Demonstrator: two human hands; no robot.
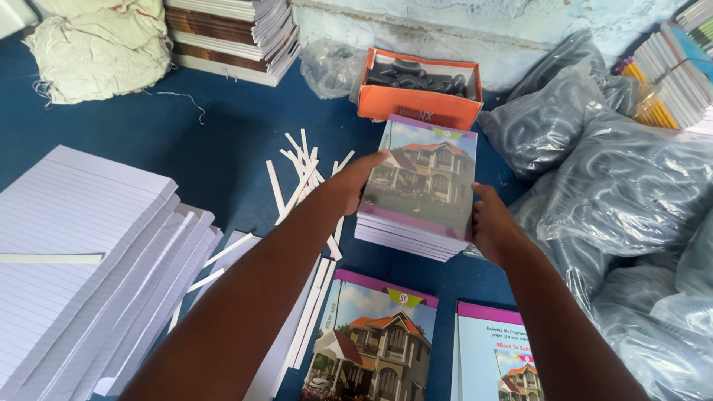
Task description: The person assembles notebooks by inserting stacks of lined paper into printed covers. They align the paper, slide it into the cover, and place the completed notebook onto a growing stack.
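Soft even daylight, mild glare on plastic bags [624,186], sharp focus.

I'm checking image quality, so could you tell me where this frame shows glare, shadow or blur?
Head view: soft daylight, mostly sharp; sheen on the glossy notebook cover held between left hand and right hand; highlights on the plastic bags; forearms near the bottom edge look slightly soft.

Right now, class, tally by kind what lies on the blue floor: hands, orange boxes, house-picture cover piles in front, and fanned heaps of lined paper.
Hands: 2, left hand and right hand, both on the notebook stack
Orange box: 1
Cover piles: 2
Lined paper heap: 1
Total: 6
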